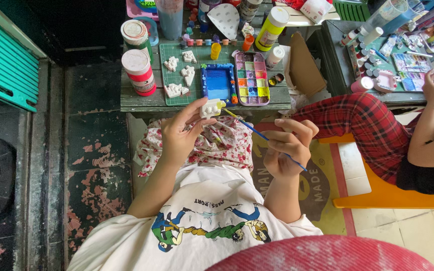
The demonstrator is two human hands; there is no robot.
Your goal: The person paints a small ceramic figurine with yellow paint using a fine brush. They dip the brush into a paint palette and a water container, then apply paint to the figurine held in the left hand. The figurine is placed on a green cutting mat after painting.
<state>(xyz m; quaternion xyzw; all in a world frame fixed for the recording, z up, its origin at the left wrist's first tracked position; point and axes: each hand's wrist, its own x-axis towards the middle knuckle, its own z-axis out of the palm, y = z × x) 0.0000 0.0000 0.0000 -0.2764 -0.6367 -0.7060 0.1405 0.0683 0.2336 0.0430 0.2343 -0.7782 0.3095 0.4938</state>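
Left hand [179,135] clamped on a small white plaster figure [211,108], matte and lumpy, held above the lap just short of the bench [141,103] edge. Right hand [288,148] pinched shut on a thin blue-handled brush [257,133], its yellow-loaded tip touching the figure. On the green cutting mat [177,70]: four more white plaster pieces. Beside it, one blue rectangular tray [217,83], one paint palette [251,79] of many square wells, two red-and-white lidded jars [139,70]. Weathered plank bench.
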